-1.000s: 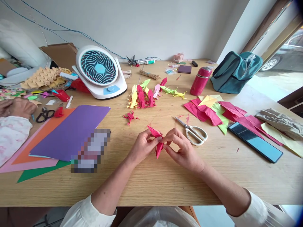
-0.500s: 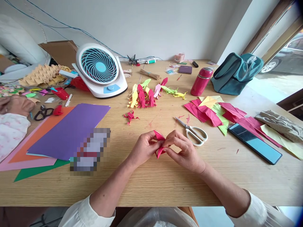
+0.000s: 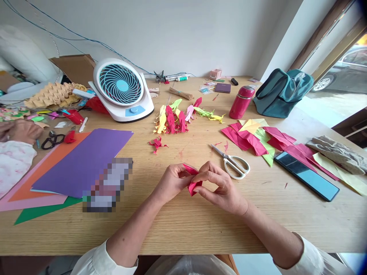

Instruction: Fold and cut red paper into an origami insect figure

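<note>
Between my two hands is a small folded red paper (image 3: 195, 187), held just above the table. My left hand (image 3: 174, 178) pinches its left side between thumb and fingers. My right hand (image 3: 222, 187) has thumb and forefinger closed on its right edge. White-handled scissors (image 3: 236, 167) lie on the table just beyond my right hand. Ahead of my hands sits a small red folded paper figure (image 3: 157, 144). Behind it stands a group of folded paper figures (image 3: 172, 119) in red, yellow, pink and green.
At left lie purple paper sheets (image 3: 86, 160) and a fan (image 3: 122, 89). A co-worker's hand (image 3: 24, 131) rests at the far left. On the right are folded paper pieces (image 3: 255, 139), a phone (image 3: 306, 175), a red flask (image 3: 242, 102) and a teal bag (image 3: 282, 93).
My fingers have shifted on the red paper, which now shows a differently turned lower part. The whole view has tilted slightly; the things on the table stay in place.
</note>
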`<state>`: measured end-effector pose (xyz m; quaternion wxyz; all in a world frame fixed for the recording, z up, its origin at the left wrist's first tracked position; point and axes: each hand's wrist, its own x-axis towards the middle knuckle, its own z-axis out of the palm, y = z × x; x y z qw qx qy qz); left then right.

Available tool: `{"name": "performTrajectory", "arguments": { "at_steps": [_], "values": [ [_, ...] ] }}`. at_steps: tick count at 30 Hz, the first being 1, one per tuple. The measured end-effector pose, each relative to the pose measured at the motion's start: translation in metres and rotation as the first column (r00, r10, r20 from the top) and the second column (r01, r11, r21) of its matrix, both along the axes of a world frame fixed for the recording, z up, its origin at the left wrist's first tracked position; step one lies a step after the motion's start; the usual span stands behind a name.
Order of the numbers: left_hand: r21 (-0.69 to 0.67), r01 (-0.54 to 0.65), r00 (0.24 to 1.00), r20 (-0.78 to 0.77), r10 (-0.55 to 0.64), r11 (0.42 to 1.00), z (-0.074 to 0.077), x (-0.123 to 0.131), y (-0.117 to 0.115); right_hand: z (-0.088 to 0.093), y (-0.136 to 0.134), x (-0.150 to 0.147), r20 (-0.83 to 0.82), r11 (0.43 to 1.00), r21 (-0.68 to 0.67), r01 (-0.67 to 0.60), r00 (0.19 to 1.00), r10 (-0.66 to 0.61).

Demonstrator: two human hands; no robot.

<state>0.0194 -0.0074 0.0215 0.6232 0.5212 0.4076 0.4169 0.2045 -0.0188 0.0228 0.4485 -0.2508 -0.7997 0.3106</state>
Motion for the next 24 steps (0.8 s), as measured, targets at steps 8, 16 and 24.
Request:
{"name": "performTrajectory", "arguments": {
  "at_steps": [8, 16, 24],
  "values": [
    [0.053, -0.013, 0.994, -0.105, 0.019, 0.999, -0.01, 0.001, -0.001, 0.002, -0.004, -0.001, 0.026, 0.998, 0.06, 0.003, 1.0, -0.005],
    [0.113, -0.078, 0.976, -0.193, 0.099, 0.991, -0.013, -0.001, 0.002, 0.003, -0.004, -0.001, 0.089, 0.988, 0.154, -0.019, 0.996, 0.006],
    [0.157, -0.06, 0.972, -0.215, 0.094, 0.986, -0.018, -0.002, 0.002, 0.002, -0.003, -0.001, 0.089, 0.978, 0.204, -0.027, 0.996, 0.009]
  ]
}}
